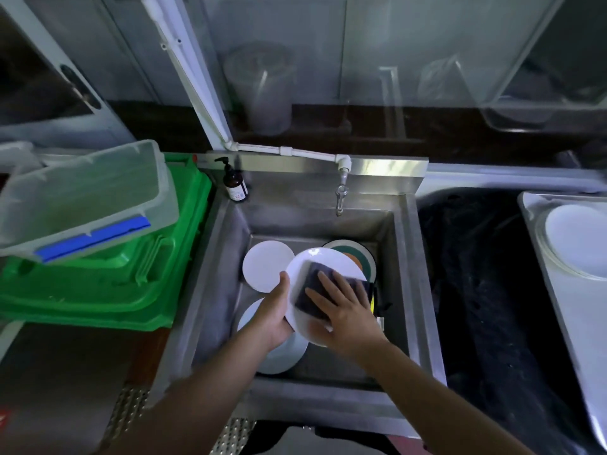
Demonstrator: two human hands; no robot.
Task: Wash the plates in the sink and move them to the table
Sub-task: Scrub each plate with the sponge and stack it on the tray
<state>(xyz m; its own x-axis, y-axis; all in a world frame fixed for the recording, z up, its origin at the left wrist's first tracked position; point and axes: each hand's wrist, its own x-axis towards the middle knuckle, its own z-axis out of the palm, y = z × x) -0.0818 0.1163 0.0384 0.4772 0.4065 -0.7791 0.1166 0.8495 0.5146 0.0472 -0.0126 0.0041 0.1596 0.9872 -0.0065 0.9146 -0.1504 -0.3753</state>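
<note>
Gripping the white plate [315,257] by its left rim, our left hand [277,310] has the thumb curled over the edge and the palm underneath, while our right hand [341,303] lies with fingers spread flat, pressing a dark sponge [310,290] onto the plate's face. We hold this plate tilted above the sink [402,257], just in front of the tap [341,195], which shows no water running.

To scrub well, we judge that the left hand should brace firmly against the sponge's push and turn the plate bit by bit, so the sponge reaches the rim as well as the centre. A wet rim may slip, so the thumb ought to stay hooked over the edge.

Room inside the sink is tight. Another white plate [264,266] lies on the basin floor just left of the held one, a third [285,353] sits under our left wrist, and a patterned plate [361,257] leans at the right-hand wall. Lowering the held plate risks knocking these.

Right of the sink, past a dark surface, a pale tray [558,290] carries a white plate [578,234]; lifting clear over the sink's right wall looks like the open path there. Left of the sink, green crates [115,284] and a clear tub [85,198] block that side.
</note>
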